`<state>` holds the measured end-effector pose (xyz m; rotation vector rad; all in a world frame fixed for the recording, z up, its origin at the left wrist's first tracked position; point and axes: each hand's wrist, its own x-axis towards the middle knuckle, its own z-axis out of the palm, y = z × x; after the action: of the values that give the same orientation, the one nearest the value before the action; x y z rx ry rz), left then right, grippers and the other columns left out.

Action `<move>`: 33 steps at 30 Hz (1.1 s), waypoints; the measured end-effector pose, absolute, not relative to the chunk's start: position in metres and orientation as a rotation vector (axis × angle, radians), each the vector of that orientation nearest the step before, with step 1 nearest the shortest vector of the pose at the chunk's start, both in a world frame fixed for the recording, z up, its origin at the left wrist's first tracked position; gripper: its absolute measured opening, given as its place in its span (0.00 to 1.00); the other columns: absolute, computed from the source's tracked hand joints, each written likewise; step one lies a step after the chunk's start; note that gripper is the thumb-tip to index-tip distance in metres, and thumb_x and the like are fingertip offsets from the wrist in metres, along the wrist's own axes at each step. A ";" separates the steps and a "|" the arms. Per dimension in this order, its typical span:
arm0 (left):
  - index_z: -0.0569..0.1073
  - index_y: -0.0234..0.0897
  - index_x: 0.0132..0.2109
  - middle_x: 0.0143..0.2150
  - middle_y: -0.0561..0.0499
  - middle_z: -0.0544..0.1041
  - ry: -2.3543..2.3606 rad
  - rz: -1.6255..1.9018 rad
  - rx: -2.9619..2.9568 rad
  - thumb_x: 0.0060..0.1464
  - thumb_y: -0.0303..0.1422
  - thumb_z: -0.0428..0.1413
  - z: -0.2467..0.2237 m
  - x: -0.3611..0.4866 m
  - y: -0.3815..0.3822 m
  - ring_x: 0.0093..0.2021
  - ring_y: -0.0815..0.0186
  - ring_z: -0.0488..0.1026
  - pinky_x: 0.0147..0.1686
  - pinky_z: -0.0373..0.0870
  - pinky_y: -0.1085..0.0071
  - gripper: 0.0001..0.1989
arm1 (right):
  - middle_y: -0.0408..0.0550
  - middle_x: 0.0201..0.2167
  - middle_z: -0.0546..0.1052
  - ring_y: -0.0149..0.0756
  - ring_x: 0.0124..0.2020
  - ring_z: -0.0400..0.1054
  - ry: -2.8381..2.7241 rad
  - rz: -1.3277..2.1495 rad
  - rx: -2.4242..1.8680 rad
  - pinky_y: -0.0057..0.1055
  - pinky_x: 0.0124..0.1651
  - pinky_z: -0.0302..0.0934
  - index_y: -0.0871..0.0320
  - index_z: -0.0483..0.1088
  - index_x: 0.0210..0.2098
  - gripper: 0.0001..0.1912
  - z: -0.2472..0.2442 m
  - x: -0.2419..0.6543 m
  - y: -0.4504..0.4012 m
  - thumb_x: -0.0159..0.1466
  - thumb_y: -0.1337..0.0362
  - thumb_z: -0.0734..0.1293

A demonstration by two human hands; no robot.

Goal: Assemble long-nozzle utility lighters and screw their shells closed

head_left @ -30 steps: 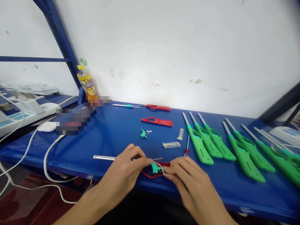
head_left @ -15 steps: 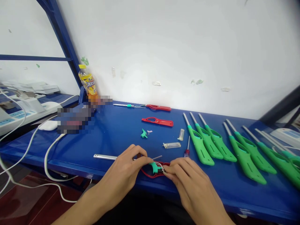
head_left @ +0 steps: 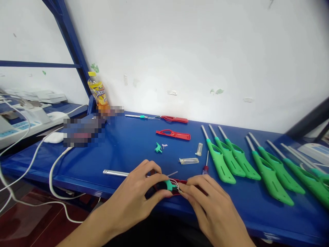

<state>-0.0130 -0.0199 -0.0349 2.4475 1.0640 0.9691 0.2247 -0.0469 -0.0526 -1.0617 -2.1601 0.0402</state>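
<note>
Your left hand point(head_left: 140, 188) pinches the green trigger point(head_left: 169, 185), your right hand point(head_left: 209, 202) the white wires point(head_left: 175, 182); leftward beyond the trigger, the yellow bottle label point(head_left: 99, 92) reads blurred.

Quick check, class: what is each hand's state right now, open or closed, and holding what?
Left hand: closed, holding the green trigger.
Right hand: closed at the white wires; exactly what it pinches cannot be told.

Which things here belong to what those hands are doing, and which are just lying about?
Likely part of the job:
Green part, pinched by the left hand
White wires at the right hand
Red casing beneath
Metal tube, screwdriver, clear containers, red half-shell nearby
Perhaps the green lighters

Probably just lying about:
Drink bottle
Power strip
White cable
</note>
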 end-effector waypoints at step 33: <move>0.74 0.44 0.54 0.47 0.52 0.72 1.083 0.797 2.450 0.71 0.34 0.57 -0.039 -0.014 -0.017 0.47 0.61 0.71 0.48 0.70 0.64 0.07 | 0.45 0.43 0.76 0.37 0.43 0.70 -2.141 0.263 -1.077 0.35 0.45 0.67 0.51 0.73 0.46 0.11 -0.050 0.223 -0.046 0.75 0.72 0.61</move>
<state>-0.0143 -0.0172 -0.0386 2.4496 1.0827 0.7966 0.2225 -0.0458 -0.0498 -1.0768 -2.1413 0.2633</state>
